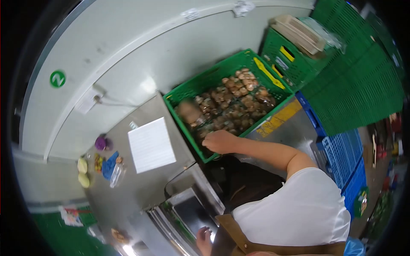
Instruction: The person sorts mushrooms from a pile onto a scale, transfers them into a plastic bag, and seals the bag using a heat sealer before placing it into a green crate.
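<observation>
Green crate just above centre, toward one o'clock, holding clear-wrapped packs of brown mushrooms. The person's right hand, near centre, reaches over the crate's near-left corner, fingers curled; whether they grip anything cannot be told. The left hand, at six o'clock, has loosely open fingers beside a dark panel. White lined paper lies between eight and nine o'clock.

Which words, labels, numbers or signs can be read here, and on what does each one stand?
"2" or "N", tilted, I cannot tell which: round green sign on the wall.
Too blurred to read: dark marks on the yellow strip beside the green crate.
Too small to read: wall paper, white sheet.
No brand is readable.
</observation>
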Tool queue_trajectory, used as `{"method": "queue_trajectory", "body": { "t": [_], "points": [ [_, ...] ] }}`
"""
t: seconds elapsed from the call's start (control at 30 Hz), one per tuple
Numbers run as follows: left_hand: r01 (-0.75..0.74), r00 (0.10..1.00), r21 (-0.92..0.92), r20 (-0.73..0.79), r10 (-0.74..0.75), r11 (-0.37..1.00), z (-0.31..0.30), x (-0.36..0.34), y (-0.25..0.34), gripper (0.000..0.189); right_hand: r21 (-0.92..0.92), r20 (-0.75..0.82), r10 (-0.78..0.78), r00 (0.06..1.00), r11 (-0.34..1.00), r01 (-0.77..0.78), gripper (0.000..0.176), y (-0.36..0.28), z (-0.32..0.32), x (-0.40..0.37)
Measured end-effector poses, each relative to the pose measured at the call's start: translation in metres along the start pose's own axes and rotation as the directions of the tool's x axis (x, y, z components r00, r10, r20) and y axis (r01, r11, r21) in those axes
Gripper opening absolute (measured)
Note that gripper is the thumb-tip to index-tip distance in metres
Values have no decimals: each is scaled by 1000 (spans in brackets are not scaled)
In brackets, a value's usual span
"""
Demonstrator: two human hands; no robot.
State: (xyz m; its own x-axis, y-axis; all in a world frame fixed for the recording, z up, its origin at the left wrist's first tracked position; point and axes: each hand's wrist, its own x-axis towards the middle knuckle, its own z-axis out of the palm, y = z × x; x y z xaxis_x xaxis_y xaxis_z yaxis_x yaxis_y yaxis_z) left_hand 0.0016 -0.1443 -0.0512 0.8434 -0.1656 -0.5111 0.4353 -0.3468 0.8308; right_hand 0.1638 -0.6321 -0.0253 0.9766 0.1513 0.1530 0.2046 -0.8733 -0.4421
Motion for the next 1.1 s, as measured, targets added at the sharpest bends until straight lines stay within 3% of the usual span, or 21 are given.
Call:
{"method": "queue_trajectory", "body": {
  "t": [0.1, 0.17, 0.2, 0.3, 0.33, 0.4, 0.43, 0.47, 0.5, 0.53, 0.6, 0.63, 0.67, 0.7, 0.77, 0.83, 0.87, 0.93, 1.0, 1.07, 1.1],
  "points": [
    [35, 986, 89, 157, -49, 995, 25, 22, 37, 25, -63, 76, 361, 930, 932, -357, 14, 48, -31, -60],
    [70, 970, 117, 226, -95, 991, 35, 38, 61, 27, -130, -60, 377, 924, 915, -382, 19, 103, -27, -102],
    [-10, 986, 445, 155, -66, 896, 81, 15, 175, 26, -179, 13, 470, 883, 870, -460, 21, 128, -34, -112],
    [-52, 999, 531, 20, 49, 846, 91, 49, 160, 33, -287, 182, 659, 730, 746, -601, 24, 198, -29, -130],
    [-26, 1000, 366, 2, 27, 930, 101, 68, 149, 30, -326, 230, 695, 682, 715, -619, 25, 227, -22, -131],
    [-17, 1000, 49, 1, 17, 999, 130, 68, 159, 28, -293, 443, 610, 657, 791, -537, 34, 288, 12, -138],
    [58, 998, 102, -16, -57, 993, 155, 66, 195, 24, -186, 525, 542, 656, 825, -533, 45, 297, 9, -141],
    [76, 994, 62, 73, -80, 995, 161, 66, 192, 26, -166, 540, 470, 698, 873, -459, 58, 335, 50, -155],
    [69, 986, 170, 138, -93, 983, 161, 64, 175, 29, -302, 622, 490, 611, 870, -390, 63, 323, 34, -137],
    [47, 974, 204, 207, -90, 978, 163, 61, 169, 33, -264, 645, 464, 607, 881, -393, 61, 305, 14, -126],
    [-81, 960, 292, 281, -5, 953, 160, 52, 167, 42, -221, 640, 338, 690, 941, -256, 60, 324, 24, -129],
    [-83, 972, 195, 231, 36, 977, 156, 44, 160, 43, -279, 686, 368, 627, 930, -240, 54, 328, 22, -121],
    [-70, 985, 253, 172, 26, 965, 145, 34, 161, 41, -387, 669, 430, 606, 898, -208, 49, 320, 12, -106],
    [-28, 998, 178, 67, 16, 984, 131, 23, 156, 40, -451, 392, 586, 709, 794, -407, 41, 287, 1, -88],
    [-2, 993, 20, -120, 4, 1000, 104, -12, 129, 36, -392, 303, 369, 879, 889, -238, 24, 253, -4, -47],
    [-9, 949, -78, -315, -16, 997, 64, -42, 93, 32, -224, 222, 191, 956, 964, -140, 15, 142, -24, -4],
    [-39, 896, -111, -445, -14, 993, 44, -64, 81, 30, -111, 226, -1, 974, 993, 27, 13, 96, -23, 14],
    [-196, 809, -409, -581, -89, 891, -4, -101, 30, 29, 108, 181, -360, 915, 932, 345, 10, 0, -16, 52],
    [-133, 594, -532, -718, -362, 836, -52, -144, 27, 31, 130, 231, -543, 807, 839, 528, 12, -96, -5, 75],
    [-324, 406, -370, -886, -226, 871, -102, -175, -40, 37, 212, 220, -682, 697, 731, 648, 12, -182, 12, 84],
    [-334, 341, -359, -908, -243, 872, -125, -189, -60, 38, 251, 221, -730, 646, 683, 686, 12, -220, 25, 84]
  ]
}}
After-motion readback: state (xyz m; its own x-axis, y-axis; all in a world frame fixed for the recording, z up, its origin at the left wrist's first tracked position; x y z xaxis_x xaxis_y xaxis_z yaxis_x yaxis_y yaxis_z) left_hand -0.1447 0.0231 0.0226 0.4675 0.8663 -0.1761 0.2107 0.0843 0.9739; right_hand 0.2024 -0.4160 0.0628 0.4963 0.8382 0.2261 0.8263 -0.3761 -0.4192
